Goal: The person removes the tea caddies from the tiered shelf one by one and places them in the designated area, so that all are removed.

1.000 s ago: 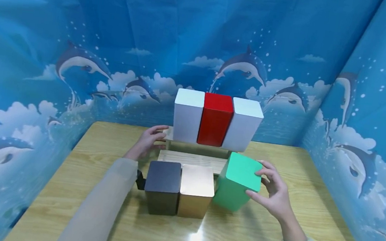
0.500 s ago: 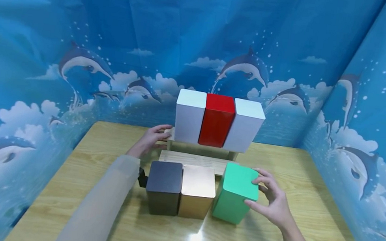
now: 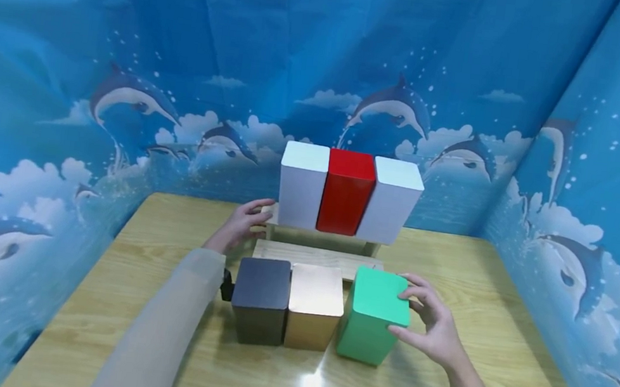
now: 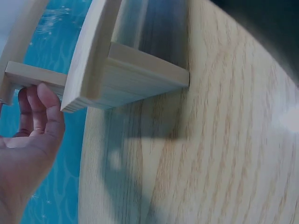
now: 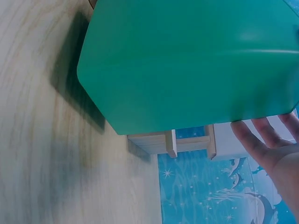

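My right hand (image 3: 435,326) grips a green box (image 3: 373,319) by its right side, thumb at the front and fingers behind the top edge. The box is close over the table, just right of a gold box (image 3: 313,331) and a dark grey box (image 3: 258,325), with a narrow gap to the gold one. My left hand (image 3: 238,227) holds the left end of a stepped wooden rack (image 3: 308,256); in the left wrist view its fingers (image 4: 49,105) curl against the rack's upper crosspiece. A green wall of the box (image 5: 187,88) fills much of the right wrist view.
On the rack's upper tier stand a white box (image 3: 301,195), a red box (image 3: 345,201) and another white box (image 3: 388,209). The rack's lower step is bare. A blue dolphin-print curtain (image 3: 234,51) encloses the wooden table (image 3: 167,235) behind and at both sides.
My right hand has brought the green box toward me and down, and it stands straighter, in line with the gold and dark grey boxes. My left hand stays on the rack.
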Motion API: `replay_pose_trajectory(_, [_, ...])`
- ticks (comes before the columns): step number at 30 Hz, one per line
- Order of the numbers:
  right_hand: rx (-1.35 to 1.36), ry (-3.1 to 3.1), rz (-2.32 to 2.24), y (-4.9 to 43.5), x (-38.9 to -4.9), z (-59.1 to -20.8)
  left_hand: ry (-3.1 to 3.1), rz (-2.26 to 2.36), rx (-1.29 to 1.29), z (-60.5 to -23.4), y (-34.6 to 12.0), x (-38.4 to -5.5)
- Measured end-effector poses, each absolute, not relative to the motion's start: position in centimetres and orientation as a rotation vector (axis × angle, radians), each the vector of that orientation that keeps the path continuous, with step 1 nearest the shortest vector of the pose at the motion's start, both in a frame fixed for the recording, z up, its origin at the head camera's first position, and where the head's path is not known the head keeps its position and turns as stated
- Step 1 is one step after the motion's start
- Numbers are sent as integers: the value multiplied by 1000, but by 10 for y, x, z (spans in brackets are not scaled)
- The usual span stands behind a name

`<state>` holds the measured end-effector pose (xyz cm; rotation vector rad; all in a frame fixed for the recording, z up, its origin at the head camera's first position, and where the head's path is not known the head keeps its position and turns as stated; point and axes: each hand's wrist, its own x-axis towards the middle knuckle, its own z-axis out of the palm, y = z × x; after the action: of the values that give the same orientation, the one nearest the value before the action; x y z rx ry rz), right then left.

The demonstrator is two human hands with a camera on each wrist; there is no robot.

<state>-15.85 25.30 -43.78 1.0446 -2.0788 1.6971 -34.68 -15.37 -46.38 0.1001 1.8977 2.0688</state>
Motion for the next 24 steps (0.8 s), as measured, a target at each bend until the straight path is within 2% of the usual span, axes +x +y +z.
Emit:
replay_pose_trajectory(7, [1090,-2045,1729,249,-162,-443,1826,2108,129,-455,-157,-342])
replay_pose_trajectory(19, [1108,-2051,1784,247,-162,-453,1946,2094,145,-475,-156,-348])
replay_pose_trajectory(24, [1023,-2151,1809,246,-159,-454,1973,2109,118,-473,-153,-347])
